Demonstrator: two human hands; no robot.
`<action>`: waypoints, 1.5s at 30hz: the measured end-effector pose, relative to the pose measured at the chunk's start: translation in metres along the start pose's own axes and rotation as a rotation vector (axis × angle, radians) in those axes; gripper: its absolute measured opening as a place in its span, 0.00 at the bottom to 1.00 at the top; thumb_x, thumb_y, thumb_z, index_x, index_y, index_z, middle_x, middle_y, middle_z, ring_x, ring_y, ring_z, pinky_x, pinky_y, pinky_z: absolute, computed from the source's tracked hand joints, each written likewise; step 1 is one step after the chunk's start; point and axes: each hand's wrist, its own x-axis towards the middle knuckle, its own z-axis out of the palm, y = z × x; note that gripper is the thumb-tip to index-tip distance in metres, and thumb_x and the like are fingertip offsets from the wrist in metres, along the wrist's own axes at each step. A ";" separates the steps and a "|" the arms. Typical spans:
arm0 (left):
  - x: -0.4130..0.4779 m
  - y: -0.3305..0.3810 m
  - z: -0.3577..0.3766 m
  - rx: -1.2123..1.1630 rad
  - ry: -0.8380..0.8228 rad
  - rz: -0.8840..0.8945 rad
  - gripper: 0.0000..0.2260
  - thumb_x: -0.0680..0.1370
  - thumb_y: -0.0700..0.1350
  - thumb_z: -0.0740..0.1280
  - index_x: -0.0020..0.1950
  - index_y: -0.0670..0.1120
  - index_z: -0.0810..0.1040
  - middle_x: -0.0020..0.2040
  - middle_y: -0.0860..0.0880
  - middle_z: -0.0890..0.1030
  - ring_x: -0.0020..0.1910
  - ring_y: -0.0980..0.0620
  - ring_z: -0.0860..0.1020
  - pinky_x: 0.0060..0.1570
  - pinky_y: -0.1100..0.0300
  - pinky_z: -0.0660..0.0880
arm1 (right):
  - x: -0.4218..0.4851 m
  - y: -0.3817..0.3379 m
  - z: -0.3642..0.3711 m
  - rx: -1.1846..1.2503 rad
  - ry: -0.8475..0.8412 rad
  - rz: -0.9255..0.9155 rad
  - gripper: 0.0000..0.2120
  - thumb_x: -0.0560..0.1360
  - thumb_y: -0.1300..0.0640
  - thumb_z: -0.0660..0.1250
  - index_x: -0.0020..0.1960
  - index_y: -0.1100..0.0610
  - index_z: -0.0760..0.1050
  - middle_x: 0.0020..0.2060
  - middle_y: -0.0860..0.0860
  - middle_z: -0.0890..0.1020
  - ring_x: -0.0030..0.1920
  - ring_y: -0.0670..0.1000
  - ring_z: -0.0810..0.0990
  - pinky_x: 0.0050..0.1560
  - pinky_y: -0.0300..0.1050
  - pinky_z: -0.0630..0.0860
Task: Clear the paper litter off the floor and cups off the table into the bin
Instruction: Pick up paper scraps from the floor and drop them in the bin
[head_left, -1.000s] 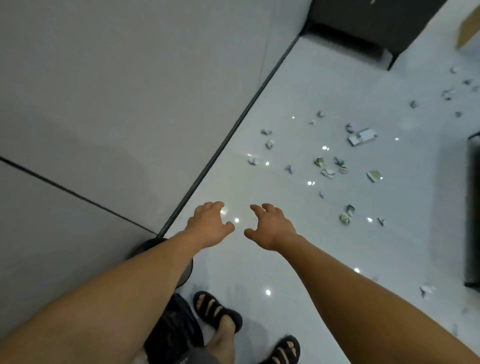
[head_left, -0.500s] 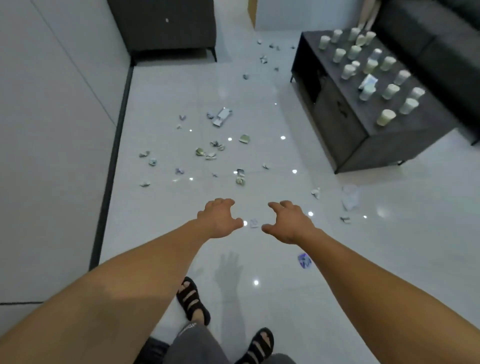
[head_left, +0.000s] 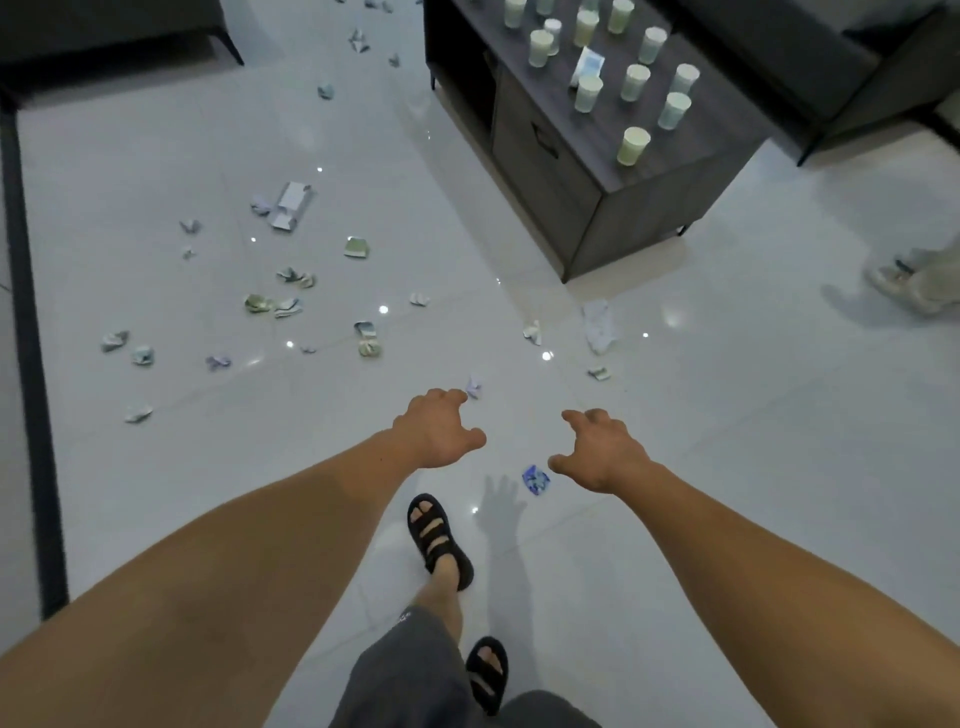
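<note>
Both bare arms reach forward from the bottom of the frame over the glossy white tiled floor (head_left: 753, 493). The left hand (head_left: 436, 434), centre frame, is palm-down with fingers loosely curled; its grip is apart and holds nothing. The right hand (head_left: 605, 452), just right of centre, is in the same posture, thumb spread, grip apart and holding nothing. A small blue scrap (head_left: 535, 479) lies on the floor between the two hands, close beside the right thumb in the picture. A pale scrap (head_left: 473, 387) lies just past the left fingertips; contact cannot be told. The bulk of the paper litter (head_left: 363, 338) is scattered over the floor across the left and centre of the frame, including a flattened white carton (head_left: 291, 205) in the upper left. A crumpled white sheet (head_left: 599, 326) lies right of centre, near the corner of the bench (head_left: 571, 135). The bench, dark grey, occupies the upper right and carries the paper cups (head_left: 632, 146), all upright and spaced apart, with a small card (head_left: 587, 65) among them. A dark sofa (head_left: 779, 52) stands beyond the bench, and a dark cabinet (head_left: 104, 26) fills the upper left corner. The person wears grey shorts (head_left: 410, 670) and black sandals (head_left: 439, 540), one foot ahead of the other, at bottom centre. Another person's pale shoe (head_left: 904, 280) shows at the right edge.
</note>
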 end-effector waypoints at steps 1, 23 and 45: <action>0.015 0.005 -0.005 0.001 -0.010 0.009 0.32 0.75 0.56 0.65 0.76 0.49 0.59 0.74 0.46 0.63 0.72 0.43 0.62 0.68 0.47 0.64 | 0.011 0.002 -0.005 0.012 -0.005 0.015 0.36 0.76 0.43 0.65 0.78 0.50 0.53 0.75 0.53 0.59 0.73 0.57 0.60 0.66 0.55 0.69; 0.319 0.051 0.147 0.029 -0.272 -0.064 0.31 0.77 0.56 0.64 0.76 0.48 0.59 0.75 0.45 0.62 0.71 0.45 0.64 0.68 0.50 0.65 | 0.290 0.154 0.116 0.157 -0.248 0.091 0.37 0.75 0.48 0.67 0.78 0.50 0.54 0.70 0.54 0.64 0.67 0.57 0.66 0.60 0.50 0.71; 0.521 -0.094 0.416 -0.206 -0.307 -0.168 0.30 0.76 0.56 0.65 0.75 0.51 0.61 0.73 0.48 0.66 0.68 0.48 0.69 0.62 0.55 0.67 | 0.515 0.210 0.429 0.216 -0.259 0.091 0.07 0.76 0.58 0.65 0.54 0.56 0.73 0.52 0.55 0.76 0.48 0.55 0.75 0.44 0.46 0.69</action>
